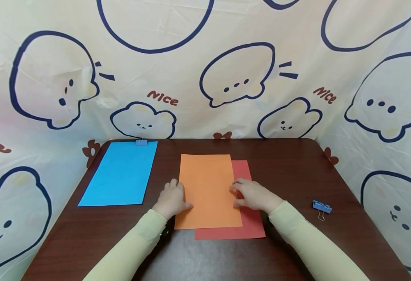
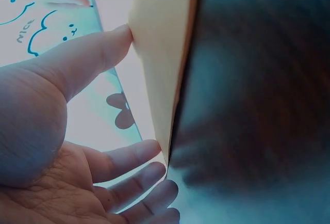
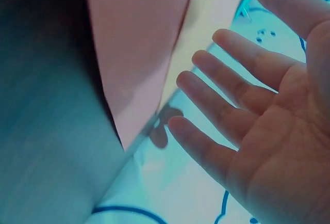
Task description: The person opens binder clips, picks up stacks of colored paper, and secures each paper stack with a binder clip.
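Note:
An orange sheet of paper [image 1: 209,191] lies over a red sheet [image 1: 254,222], whose right and bottom margins show. My left hand [image 1: 172,198] is at the left edge of the orange sheet, its thumb over the paper and its fingers along the edge. In the left wrist view those fingers [image 2: 134,182] are spread and fairly straight, with tips right at the paper's edge. Over the right side of the stack is my right hand [image 1: 252,194], fingertips close to the orange edge. Its fingers [image 3: 221,105] look spread and loosely extended in the right wrist view.
At the back left, a blue sheet [image 1: 121,175] lies with a blue binder clip [image 1: 141,143] on its top edge. Another blue binder clip [image 1: 322,207] rests on the brown table [image 1: 286,164] at the right. A printed curtain [image 1: 191,78] hangs behind.

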A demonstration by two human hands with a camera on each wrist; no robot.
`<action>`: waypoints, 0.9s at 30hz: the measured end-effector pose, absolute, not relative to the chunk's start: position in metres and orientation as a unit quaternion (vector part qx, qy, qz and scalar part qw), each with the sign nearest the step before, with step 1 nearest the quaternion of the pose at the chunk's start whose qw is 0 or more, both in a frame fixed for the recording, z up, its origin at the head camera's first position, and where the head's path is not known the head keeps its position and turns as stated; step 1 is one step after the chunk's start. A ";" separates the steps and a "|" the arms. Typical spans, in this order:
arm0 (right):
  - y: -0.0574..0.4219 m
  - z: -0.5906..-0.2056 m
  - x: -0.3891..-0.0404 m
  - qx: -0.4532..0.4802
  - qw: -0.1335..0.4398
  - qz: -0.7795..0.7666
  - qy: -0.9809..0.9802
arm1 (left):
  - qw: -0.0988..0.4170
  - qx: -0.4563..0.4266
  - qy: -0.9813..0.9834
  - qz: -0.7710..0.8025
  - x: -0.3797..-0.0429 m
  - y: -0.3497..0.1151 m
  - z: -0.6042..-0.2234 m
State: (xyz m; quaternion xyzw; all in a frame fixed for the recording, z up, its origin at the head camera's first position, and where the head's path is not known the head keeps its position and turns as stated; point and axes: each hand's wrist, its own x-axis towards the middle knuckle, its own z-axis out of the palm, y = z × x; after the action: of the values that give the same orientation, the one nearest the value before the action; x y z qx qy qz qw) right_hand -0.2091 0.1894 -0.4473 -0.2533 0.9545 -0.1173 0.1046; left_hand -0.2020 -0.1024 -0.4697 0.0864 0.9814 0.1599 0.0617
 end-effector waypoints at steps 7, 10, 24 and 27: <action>0.215 -0.428 -0.209 -0.221 0.077 -0.131 0.964 | 0.058 0.097 0.983 0.142 -0.202 -0.103 -0.468; 0.226 -0.419 -0.208 -0.209 0.076 -0.143 0.964 | 0.056 0.098 0.984 0.137 -0.202 -0.103 -0.467; 0.265 -0.412 -0.188 -0.148 0.099 -0.112 0.978 | 0.050 0.107 0.985 0.129 -0.200 -0.104 -0.467; 0.272 -0.414 -0.184 -0.147 0.098 -0.104 0.979 | 0.047 0.109 0.984 0.130 -0.200 -0.104 -0.468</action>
State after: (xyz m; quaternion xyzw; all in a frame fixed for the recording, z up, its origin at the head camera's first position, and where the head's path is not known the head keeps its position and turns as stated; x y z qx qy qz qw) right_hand -0.1837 0.2723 -0.4140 -0.1466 0.9788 -0.1042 0.0978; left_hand -0.2000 -0.1042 -0.4679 0.1089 0.9844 0.1301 0.0473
